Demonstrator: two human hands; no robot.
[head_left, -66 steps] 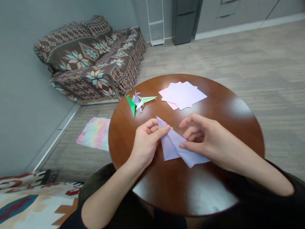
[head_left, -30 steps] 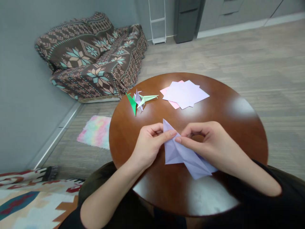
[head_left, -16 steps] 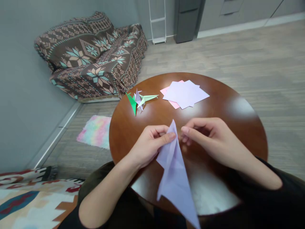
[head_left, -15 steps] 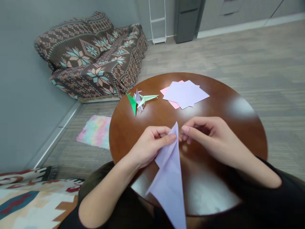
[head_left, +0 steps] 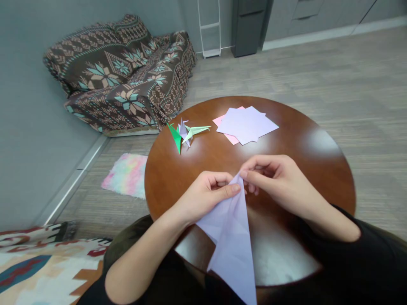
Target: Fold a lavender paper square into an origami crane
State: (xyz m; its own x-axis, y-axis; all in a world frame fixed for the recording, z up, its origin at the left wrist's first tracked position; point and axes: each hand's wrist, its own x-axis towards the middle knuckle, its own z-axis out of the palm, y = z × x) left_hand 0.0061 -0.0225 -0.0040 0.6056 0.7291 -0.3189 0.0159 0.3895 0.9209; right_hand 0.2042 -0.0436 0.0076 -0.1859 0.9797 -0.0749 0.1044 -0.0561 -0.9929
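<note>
Lilac paper [head_left: 233, 245] spreads nearside of the fingers, left hand [head_left: 211, 192] and right hand [head_left: 273, 176] both pinched closed on its tip end; shaping that tip seems the step, the next move calling for a steady left hold. Beyond the fingers lie folded birds [head_left: 183, 130] and stacked sheets [head_left: 246, 125].

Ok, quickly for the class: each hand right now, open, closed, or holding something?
Left hand: closed, holding the folded purple paper under its thumb.
Right hand: closed, pinching the paper's top corner.
</note>
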